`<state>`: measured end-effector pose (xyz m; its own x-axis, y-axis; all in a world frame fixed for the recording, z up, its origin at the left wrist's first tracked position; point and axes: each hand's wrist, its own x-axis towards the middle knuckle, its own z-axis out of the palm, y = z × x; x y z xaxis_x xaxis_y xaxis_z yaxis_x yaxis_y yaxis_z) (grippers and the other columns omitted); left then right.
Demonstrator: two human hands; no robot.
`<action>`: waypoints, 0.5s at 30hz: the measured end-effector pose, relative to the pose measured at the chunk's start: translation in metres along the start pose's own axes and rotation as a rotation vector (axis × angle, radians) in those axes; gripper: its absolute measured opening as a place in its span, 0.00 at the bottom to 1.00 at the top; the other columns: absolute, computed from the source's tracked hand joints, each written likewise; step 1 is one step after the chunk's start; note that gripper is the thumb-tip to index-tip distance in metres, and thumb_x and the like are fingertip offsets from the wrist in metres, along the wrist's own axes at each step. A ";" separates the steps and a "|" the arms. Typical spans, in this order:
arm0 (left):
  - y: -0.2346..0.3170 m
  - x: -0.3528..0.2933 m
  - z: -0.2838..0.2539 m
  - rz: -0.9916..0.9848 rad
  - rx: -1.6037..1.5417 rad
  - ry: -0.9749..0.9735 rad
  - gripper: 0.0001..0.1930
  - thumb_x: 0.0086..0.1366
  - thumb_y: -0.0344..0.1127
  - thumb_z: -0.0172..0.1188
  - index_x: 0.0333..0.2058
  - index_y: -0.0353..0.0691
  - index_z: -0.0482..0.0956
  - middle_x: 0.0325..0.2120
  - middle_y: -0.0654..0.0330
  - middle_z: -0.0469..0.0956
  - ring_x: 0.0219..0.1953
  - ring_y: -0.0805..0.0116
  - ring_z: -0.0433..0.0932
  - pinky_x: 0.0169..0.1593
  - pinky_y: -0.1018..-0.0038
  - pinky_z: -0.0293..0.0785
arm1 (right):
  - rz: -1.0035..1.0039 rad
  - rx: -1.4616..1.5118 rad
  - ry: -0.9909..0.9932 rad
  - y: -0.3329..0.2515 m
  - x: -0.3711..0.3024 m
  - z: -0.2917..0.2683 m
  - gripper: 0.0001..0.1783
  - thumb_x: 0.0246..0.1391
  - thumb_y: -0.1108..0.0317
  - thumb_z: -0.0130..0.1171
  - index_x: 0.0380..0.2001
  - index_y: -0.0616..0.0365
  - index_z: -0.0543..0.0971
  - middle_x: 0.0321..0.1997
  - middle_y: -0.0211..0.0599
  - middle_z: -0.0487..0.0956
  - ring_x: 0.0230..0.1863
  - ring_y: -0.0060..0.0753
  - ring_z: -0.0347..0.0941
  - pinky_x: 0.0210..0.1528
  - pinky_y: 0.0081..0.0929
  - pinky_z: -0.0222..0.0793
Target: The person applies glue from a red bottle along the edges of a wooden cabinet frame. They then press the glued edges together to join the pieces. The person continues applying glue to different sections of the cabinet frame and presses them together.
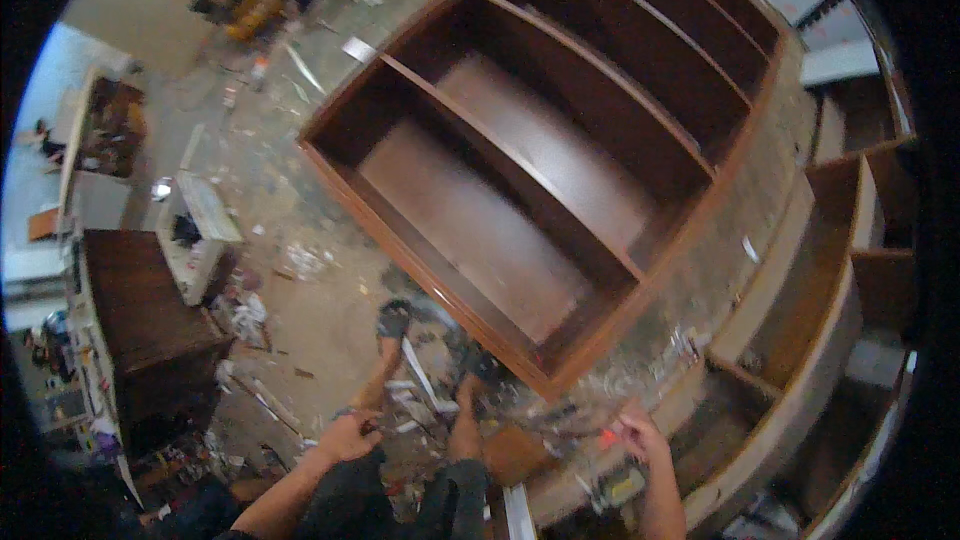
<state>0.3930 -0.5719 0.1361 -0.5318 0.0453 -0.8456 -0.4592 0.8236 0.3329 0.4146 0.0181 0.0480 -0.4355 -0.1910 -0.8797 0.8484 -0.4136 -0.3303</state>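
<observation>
A large brown wooden cabinet (545, 385) lies in front of me with its open side up, divided by several boards into long bays. My left hand (350, 436) is above my knee, fingers curled in; whatever it may hold is hidden. At the right, apart from the cabinet's near corner, my right hand (640, 435) has its fingers drawn together beside a small orange-red thing (607, 438), which it seems to pinch. Blur hides its kind. Below that hand, a yellow-green and dark object (622, 487), perhaps a tool, rests by the wooden frames.
Open wooden frames or drawers (745, 375) line the right side. At the left stand a dark brown wooden box (150, 300) and a pale panel (205, 210). Scraps and offcuts litter the floor (310, 300). A yellow machine (250, 12) stands far left. My feet are beside the cabinet's near edge.
</observation>
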 end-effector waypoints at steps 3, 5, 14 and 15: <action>-0.008 0.000 -0.028 0.018 -0.103 -0.003 0.25 0.59 0.42 0.61 0.56 0.43 0.77 0.42 0.46 0.82 0.45 0.52 0.81 0.50 0.62 0.76 | -0.207 0.606 -0.100 0.019 -0.052 -0.020 0.15 0.63 0.57 0.56 0.48 0.51 0.77 0.45 0.36 0.80 0.47 0.37 0.78 0.45 0.41 0.76; -0.010 0.008 -0.046 -0.124 -0.249 0.058 0.25 0.59 0.42 0.61 0.56 0.43 0.77 0.40 0.48 0.83 0.43 0.55 0.83 0.47 0.63 0.78 | -0.524 0.782 -0.245 0.027 -0.067 -0.013 0.17 0.66 0.51 0.51 0.43 0.51 0.79 0.35 0.31 0.81 0.41 0.34 0.78 0.44 0.38 0.76; -0.020 0.067 -0.087 -0.140 -0.308 0.119 0.38 0.51 0.46 0.69 0.62 0.45 0.70 0.41 0.46 0.83 0.45 0.54 0.83 0.49 0.61 0.77 | -0.391 0.999 0.179 -0.012 -0.031 0.195 0.23 0.70 0.57 0.45 0.22 0.56 0.73 0.25 0.36 0.72 0.26 0.32 0.66 0.19 0.28 0.68; -0.026 0.076 -0.086 -0.167 -0.235 0.110 0.39 0.51 0.47 0.69 0.63 0.47 0.69 0.42 0.46 0.83 0.45 0.53 0.82 0.50 0.60 0.77 | -0.265 1.024 0.187 -0.028 -0.022 0.217 0.23 0.70 0.58 0.45 0.21 0.56 0.74 0.25 0.35 0.73 0.24 0.31 0.66 0.19 0.28 0.67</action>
<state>0.3040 -0.6385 0.0990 -0.5028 -0.1514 -0.8510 -0.6921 0.6603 0.2914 0.3351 -0.1594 0.1506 -0.4422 0.1175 -0.8892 0.0403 -0.9878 -0.1506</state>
